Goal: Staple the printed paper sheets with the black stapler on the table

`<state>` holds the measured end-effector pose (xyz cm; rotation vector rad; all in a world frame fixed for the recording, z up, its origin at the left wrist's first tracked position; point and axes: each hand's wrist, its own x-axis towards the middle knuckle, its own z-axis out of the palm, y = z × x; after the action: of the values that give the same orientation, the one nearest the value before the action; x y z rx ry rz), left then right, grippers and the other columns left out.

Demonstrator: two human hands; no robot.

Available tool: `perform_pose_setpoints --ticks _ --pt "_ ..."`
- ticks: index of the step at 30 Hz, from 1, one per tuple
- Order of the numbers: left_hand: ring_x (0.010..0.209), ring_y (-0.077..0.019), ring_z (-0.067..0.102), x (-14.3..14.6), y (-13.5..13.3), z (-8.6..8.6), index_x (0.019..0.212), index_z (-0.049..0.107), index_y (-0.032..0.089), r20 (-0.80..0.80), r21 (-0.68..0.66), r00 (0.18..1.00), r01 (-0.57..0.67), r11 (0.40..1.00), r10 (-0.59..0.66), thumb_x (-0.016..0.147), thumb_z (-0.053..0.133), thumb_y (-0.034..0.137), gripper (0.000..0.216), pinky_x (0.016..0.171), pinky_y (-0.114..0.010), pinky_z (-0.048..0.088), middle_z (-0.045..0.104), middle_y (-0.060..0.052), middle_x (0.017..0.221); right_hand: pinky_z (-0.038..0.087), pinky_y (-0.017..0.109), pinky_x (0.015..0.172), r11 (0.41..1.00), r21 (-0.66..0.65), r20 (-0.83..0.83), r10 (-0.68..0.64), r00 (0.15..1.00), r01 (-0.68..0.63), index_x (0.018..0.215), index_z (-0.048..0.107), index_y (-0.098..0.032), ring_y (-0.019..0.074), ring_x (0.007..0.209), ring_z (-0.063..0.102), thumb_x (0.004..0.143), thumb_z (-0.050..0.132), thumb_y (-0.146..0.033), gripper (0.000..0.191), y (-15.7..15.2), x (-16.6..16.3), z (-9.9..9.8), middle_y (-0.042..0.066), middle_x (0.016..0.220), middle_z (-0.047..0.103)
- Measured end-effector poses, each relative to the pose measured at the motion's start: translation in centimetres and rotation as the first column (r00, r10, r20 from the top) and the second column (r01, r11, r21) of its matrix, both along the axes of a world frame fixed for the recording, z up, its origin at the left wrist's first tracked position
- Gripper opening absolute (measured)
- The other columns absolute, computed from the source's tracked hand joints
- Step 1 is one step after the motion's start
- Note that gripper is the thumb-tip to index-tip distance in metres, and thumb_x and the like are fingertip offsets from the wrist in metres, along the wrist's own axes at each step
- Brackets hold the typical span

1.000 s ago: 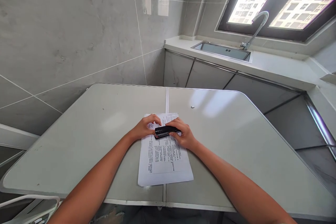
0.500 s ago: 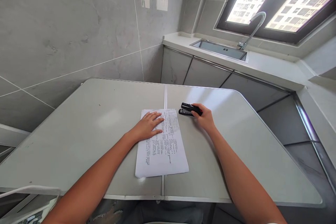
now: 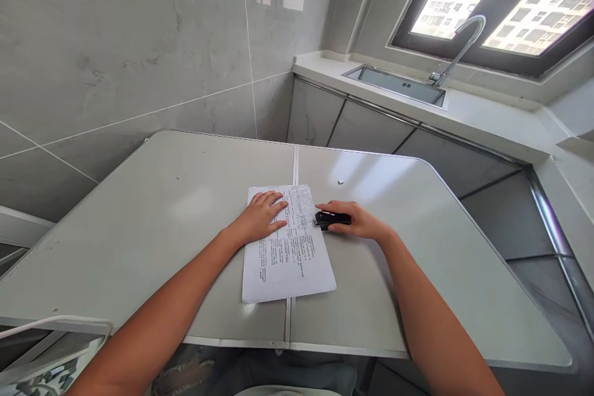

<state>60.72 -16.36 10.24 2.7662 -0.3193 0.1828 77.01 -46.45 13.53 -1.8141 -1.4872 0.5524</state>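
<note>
Printed sheets of paper (image 3: 288, 266) lie on the pale folding table (image 3: 199, 161), across its middle seam. My left hand (image 3: 262, 216) rests flat on their upper left part with its fingers spread. A black stapler (image 3: 331, 219) is in my right hand (image 3: 362, 219), thumb on the near side and fingers on the far side. Its front end is at the right edge of the paper; whether the edge sits between its jaws I cannot tell.
A small whitish bit (image 3: 340, 182) lies on the table beyond the stapler. Behind stands a counter (image 3: 482, 117) with a sink (image 3: 399, 85) and a curved faucet (image 3: 464, 46) beneath a window. At lower left is a white metal frame (image 3: 60, 320).
The stapler has come nearer to me and onto the paper's right edge, and its jaws look closer together. The small whitish bit now shows on the table. My left hand stays on the paper.
</note>
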Motion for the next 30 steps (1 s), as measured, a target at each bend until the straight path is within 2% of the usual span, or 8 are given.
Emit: perform_pose_setpoints --ticks 2,4,6,8,12,16,23,30 --pt "0.146 -0.0331 0.041 -0.1 -0.3 0.5 0.139 0.061 0.024 0.019 -0.042 0.995 0.094 0.995 -0.094 0.102 0.056 0.039 0.040 0.122 -0.057 0.031 0.050 -0.013 0.154 0.052 0.034 0.086 1.000 0.022 0.064 0.010 0.998 -0.011 0.147 0.058 -0.031 0.0200 0.095 0.065 0.102 0.059 -0.043 0.047 0.5 -0.6 0.0 0.008 0.111 0.071" --pt "0.149 -0.0298 0.039 -0.3 -0.8 0.9 0.141 0.061 0.027 0.020 -0.085 0.967 0.255 0.963 -0.254 0.105 0.052 0.035 0.038 0.124 -0.053 0.030 0.048 -0.010 0.157 0.052 0.034 0.086 0.999 0.039 0.093 0.001 0.996 -0.004 0.146 0.059 -0.031 0.0201 0.095 0.064 0.103 0.056 -0.041 0.044 0.7 -1.0 -0.1 0.009 0.109 0.070" --pt "0.154 -0.0298 0.032 -0.4 -1.4 1.0 0.147 0.056 0.032 -0.008 -0.102 0.916 0.399 0.911 -0.401 0.105 0.052 0.037 0.043 0.126 -0.052 0.026 0.041 -0.007 0.163 0.052 0.034 0.085 0.999 0.047 0.106 -0.004 0.994 -0.001 0.146 0.059 -0.031 0.0206 0.095 0.064 0.103 0.056 -0.042 0.044 0.8 -1.1 -0.1 0.009 0.109 0.070" --pt "0.157 -0.0317 0.024 -0.4 -1.9 0.9 0.152 0.052 0.037 -0.046 -0.098 0.877 0.473 0.876 -0.479 0.104 0.054 0.041 0.048 0.128 -0.055 0.020 0.032 -0.004 0.168 0.053 0.035 0.085 0.999 0.046 0.115 -0.012 0.993 0.007 0.146 0.059 -0.032 0.0211 0.095 0.065 0.104 0.055 -0.042 0.044 0.9 -1.2 -0.1 0.009 0.109 0.070" --pt "0.159 -0.0306 0.014 -0.3 -2.3 0.7 0.157 0.044 0.039 -0.106 -0.076 0.868 0.479 0.874 -0.485 0.106 0.050 0.044 0.052 0.129 -0.055 0.010 0.017 -0.002 0.172 0.053 0.035 0.087 0.999 0.045 0.098 -0.002 0.995 -0.003 0.145 0.060 -0.034 0.0214 0.098 0.065 0.103 0.056 -0.041 0.043 1.2 -1.6 0.0 0.009 0.111 0.070" --pt "0.160 -0.0279 0.010 -0.3 -2.1 0.9 0.158 0.040 0.040 -0.151 -0.059 0.866 0.473 0.879 -0.477 0.106 0.049 0.044 0.053 0.130 -0.053 0.007 0.011 0.000 0.173 0.054 0.034 0.083 0.999 0.036 0.070 0.000 0.998 -0.003 0.143 0.062 -0.034 0.0198 0.094 0.066 0.103 0.057 -0.041 0.041 1.6 -2.1 0.1 0.009 0.112 0.069" --pt "0.157 -0.0296 0.023 -0.5 -1.9 0.8 0.153 0.050 0.039 -0.081 -0.093 0.875 0.471 0.877 -0.478 0.102 0.057 0.044 0.051 0.129 -0.053 0.012 0.025 -0.003 0.170 0.054 0.035 0.084 0.999 0.002 0.113 -0.053 0.992 0.053 0.141 0.064 -0.036 0.0198 0.092 0.066 0.103 0.057 -0.037 0.039 2.2 -2.9 0.2 0.008 0.110 0.067" --pt "0.158 -0.0301 0.022 -0.6 -1.8 0.9 0.154 0.050 0.036 -0.099 -0.048 0.872 0.476 0.878 -0.478 0.104 0.053 0.046 0.051 0.128 -0.055 0.013 0.024 -0.007 0.170 0.055 0.036 0.086 0.996 -0.008 0.153 -0.083 0.985 0.085 0.140 0.065 -0.036 0.0205 0.093 0.066 0.103 0.056 -0.037 0.038 2.6 -3.4 0.2 0.008 0.110 0.067"
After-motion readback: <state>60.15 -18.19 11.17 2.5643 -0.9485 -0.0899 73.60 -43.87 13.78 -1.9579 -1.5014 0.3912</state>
